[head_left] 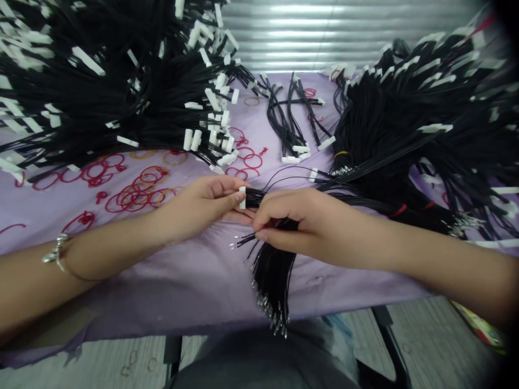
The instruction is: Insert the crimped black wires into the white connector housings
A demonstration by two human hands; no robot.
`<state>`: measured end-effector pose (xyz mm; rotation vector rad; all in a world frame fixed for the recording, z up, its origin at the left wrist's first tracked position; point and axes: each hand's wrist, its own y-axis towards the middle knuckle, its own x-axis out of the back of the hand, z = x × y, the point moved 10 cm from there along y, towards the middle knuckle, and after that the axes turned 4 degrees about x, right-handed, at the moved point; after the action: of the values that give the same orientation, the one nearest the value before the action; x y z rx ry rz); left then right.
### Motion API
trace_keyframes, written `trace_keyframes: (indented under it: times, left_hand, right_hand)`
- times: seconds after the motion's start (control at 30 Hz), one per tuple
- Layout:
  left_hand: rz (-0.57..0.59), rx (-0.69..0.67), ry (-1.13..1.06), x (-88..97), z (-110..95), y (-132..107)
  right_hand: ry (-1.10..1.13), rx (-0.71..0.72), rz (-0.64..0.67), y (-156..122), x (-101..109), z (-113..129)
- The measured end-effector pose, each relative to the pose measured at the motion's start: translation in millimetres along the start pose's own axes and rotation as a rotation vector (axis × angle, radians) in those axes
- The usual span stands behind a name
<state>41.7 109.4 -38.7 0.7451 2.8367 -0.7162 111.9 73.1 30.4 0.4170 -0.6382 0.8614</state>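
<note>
My left hand (203, 208) pinches a small white plastic connector (242, 197) between thumb and fingers at the table's middle. My right hand (298, 221) is closed around thin black wires (245, 239) with bare metal terminals, their tips right beside the connector. A bundle of black wires (272, 281) hangs from under my right hand over the table's front edge, metal ends down. A bracelet (57, 253) is on my left wrist.
A purple cloth (182, 281) with red circle marks covers the table. A big heap of black wires with white connectors (121, 81) fills the back left. Another heap (425, 124) lies at the right. A few finished wires (292, 124) lie at the back centre.
</note>
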Motion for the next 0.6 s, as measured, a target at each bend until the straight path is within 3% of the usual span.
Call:
trace_keyframes:
  times: [0.2,0.37,0.6]
  left_hand:
    - [0.006,-0.024,0.052,1.2,-2,1]
    - [0.042,-0.034,0.003,0.0,-1,1]
    - [0.064,-0.042,0.030,-1.5,-1,1]
  right_hand:
    - [0.169,-0.213,-0.106,-3,10,-21]
    - [0.034,-0.322,-0.186,-4,33,-44]
    - [-0.098,-0.328,-0.249,-6,33,-49]
